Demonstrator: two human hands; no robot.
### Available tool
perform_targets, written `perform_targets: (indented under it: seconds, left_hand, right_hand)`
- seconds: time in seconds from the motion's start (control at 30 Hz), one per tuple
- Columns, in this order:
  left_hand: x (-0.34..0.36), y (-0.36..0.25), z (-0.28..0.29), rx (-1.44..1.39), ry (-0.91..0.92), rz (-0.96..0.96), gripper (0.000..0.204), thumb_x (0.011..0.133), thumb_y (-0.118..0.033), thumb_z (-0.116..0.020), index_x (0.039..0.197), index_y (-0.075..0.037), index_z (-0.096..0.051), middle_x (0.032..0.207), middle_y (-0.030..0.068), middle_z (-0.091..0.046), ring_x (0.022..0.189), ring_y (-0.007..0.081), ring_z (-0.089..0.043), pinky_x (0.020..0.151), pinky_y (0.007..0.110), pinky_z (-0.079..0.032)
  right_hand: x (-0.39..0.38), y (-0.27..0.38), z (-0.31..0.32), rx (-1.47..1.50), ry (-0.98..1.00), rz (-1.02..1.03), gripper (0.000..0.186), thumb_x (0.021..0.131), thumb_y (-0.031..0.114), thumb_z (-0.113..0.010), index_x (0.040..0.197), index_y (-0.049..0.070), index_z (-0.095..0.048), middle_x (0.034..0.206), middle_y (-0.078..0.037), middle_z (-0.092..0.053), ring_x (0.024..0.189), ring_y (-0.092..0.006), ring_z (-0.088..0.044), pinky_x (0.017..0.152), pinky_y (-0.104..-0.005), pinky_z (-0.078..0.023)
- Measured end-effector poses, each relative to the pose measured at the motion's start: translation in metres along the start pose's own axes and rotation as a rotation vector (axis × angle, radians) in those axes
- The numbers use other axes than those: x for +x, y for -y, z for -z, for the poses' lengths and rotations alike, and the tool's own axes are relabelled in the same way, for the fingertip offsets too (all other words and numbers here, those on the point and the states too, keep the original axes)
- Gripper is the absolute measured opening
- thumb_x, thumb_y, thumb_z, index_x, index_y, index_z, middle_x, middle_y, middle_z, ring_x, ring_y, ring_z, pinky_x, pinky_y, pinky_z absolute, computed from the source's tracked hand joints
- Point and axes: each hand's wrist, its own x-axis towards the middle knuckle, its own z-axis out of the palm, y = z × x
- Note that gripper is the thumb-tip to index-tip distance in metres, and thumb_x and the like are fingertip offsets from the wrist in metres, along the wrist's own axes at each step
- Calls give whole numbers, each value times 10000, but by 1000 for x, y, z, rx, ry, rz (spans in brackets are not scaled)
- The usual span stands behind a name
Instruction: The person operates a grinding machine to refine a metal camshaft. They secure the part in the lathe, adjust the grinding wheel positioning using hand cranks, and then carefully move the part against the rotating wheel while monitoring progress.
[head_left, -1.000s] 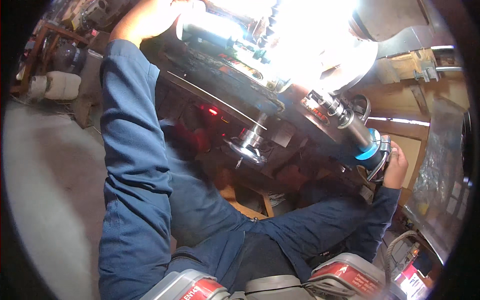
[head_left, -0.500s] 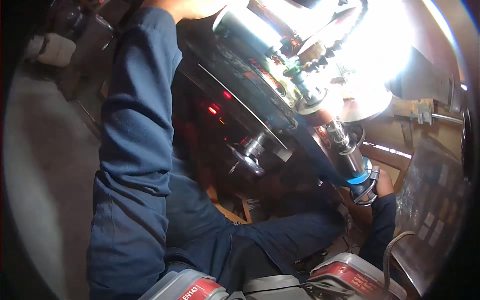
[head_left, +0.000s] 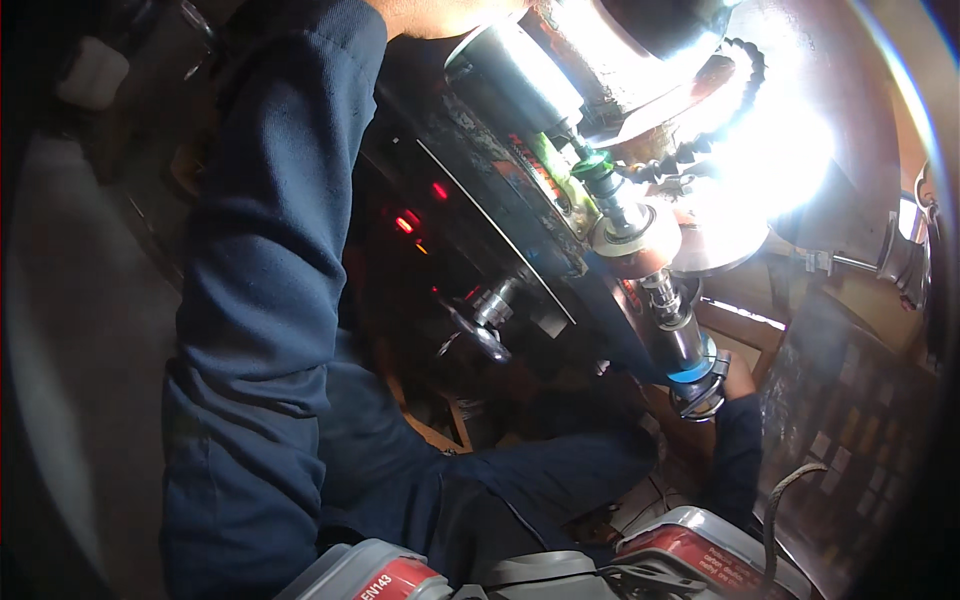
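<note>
My left arm in a dark blue sleeve (head_left: 270, 250) reaches up to the top edge. Only a sliver of my left hand (head_left: 435, 14) shows there, beside a shiny metal cylinder (head_left: 515, 75) on a dark machine. Its fingers are out of sight. My right hand (head_left: 738, 380) is low on the right, closed around the metal knob (head_left: 700, 395) at the end of a steel shaft (head_left: 670, 320) with a blue ring (head_left: 690, 372). The knob hides most of that hand.
The machine's dark panel (head_left: 500, 210) has small red lights (head_left: 405, 223) and a steel lever (head_left: 480, 325) below it. Strong glare (head_left: 770, 150) washes out the upper right. Grey and red devices (head_left: 700, 550) and a cable (head_left: 785, 500) sit at the bottom edge.
The view has swung and closed in on the machine. My left hand has slipped mostly out past the top edge. My right hand stays on the knob at the shaft's end.
</note>
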Motion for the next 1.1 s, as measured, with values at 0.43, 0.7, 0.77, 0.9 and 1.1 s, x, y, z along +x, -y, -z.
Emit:
perform_targets:
  seconds: [0.43, 0.7, 0.77, 0.9, 1.1]
  left_hand:
    - [2, 0, -3, -13, 10, -9, 528, 1010, -318, -387, 1333, 96, -444, 1464, 336, -348, 1384, 434, -349, 1158, 437, -295]
    - [-1, 2, -9, 17, -93, -88, 466, 990, -227, -390, 1284, 126, -474, 1381, 354, -441, 1300, 426, -464, 1110, 431, -371]
    - [-1, 5, -11, 76, -124, -179, 455, 975, -205, -403, 1267, 134, -486, 1364, 354, -458, 1285, 422, -483, 1103, 432, -381]
    - [-4, 1, -16, 200, -273, -228, 392, 905, -130, -461, 1179, 138, -541, 1309, 328, -522, 1267, 393, -510, 1085, 427, -400]
    - [-4, -7, 3, 126, -30, -126, 377, 898, -129, -478, 1157, 133, -556, 1217, 300, -578, 1234, 364, -540, 1050, 412, -439]
  right_hand:
    - [-51, 15, -173, 165, -1496, -46, 489, 992, 238, -469, 1361, -73, -393, 1362, -248, -448, 1210, -304, -524, 1028, -419, -428]
    - [-60, 31, -97, 169, -1087, 94, 423, 1038, 290, -412, 1231, -46, -582, 1156, -167, -643, 1024, -238, -631, 924, -364, -484]
    - [-61, 32, -80, 178, -963, 64, 398, 1035, 264, -420, 1216, -43, -596, 1132, -147, -659, 1023, -218, -631, 920, -347, -483]
    - [-46, 1, -57, 287, -737, 46, 349, 1022, 244, -480, 1125, -39, -655, 996, -81, -694, 889, -153, -646, 808, -314, -515]
    - [-36, 5, -33, 422, -415, -4, 292, 1005, 220, -499, 978, 3, -693, 908, -32, -685, 812, -99, -616, 733, -287, -502]
